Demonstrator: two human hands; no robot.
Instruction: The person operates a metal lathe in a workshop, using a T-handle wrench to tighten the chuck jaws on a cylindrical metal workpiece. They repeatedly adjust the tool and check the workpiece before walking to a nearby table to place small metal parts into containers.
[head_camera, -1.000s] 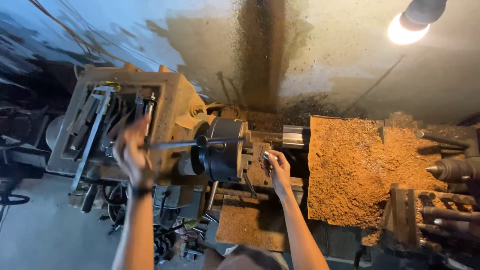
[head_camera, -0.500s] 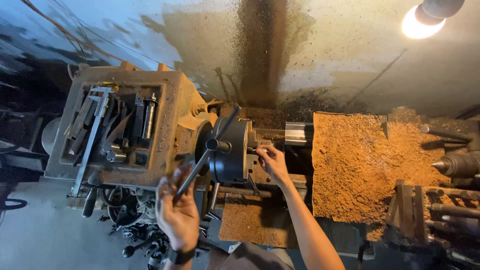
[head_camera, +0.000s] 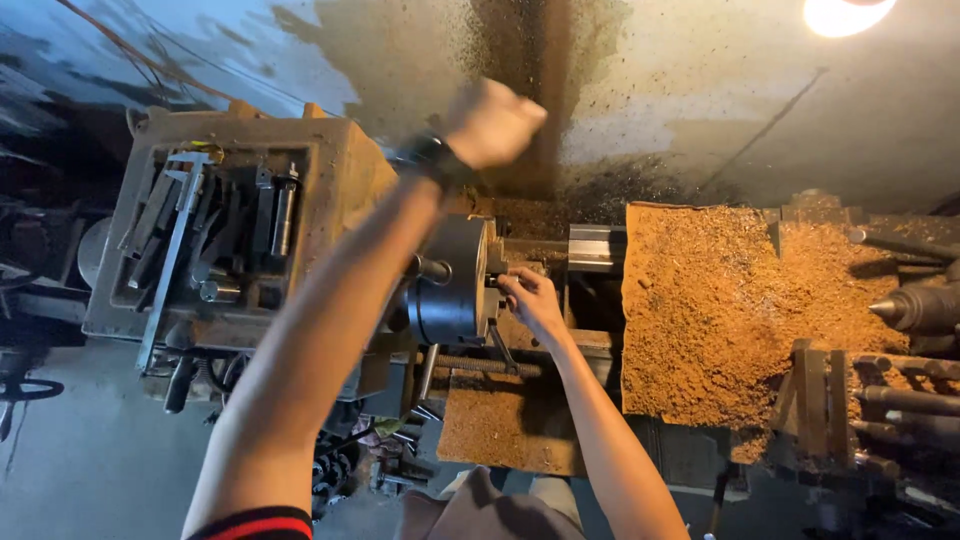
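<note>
I look down on a metal lathe. Its dark round chuck (head_camera: 450, 285) sits in the middle, with a short key stub (head_camera: 432, 268) sticking out of its side. My right hand (head_camera: 530, 300) rests at the chuck's face, its fingertips pinched on a small part held in the jaws; the part itself is mostly hidden. My left hand (head_camera: 495, 120) is raised above and behind the chuck as a closed, blurred fist, with a dark watch on the wrist. I see nothing in it. My left forearm crosses in front of the headstock (head_camera: 330, 190).
An open tray of wrenches and hand tools (head_camera: 200, 235) lies on top of the headstock. Orange-brown chips cover the carriage (head_camera: 720, 310) and a lower pan (head_camera: 510, 425). The tailstock's pointed centre (head_camera: 905, 305) is at the right. A lamp (head_camera: 845, 12) glares at the top right.
My left hand swung from the upper left down below the chuck on a long key handle, then rose above the chuck as a fist. The right hand stayed at the chuck face.
</note>
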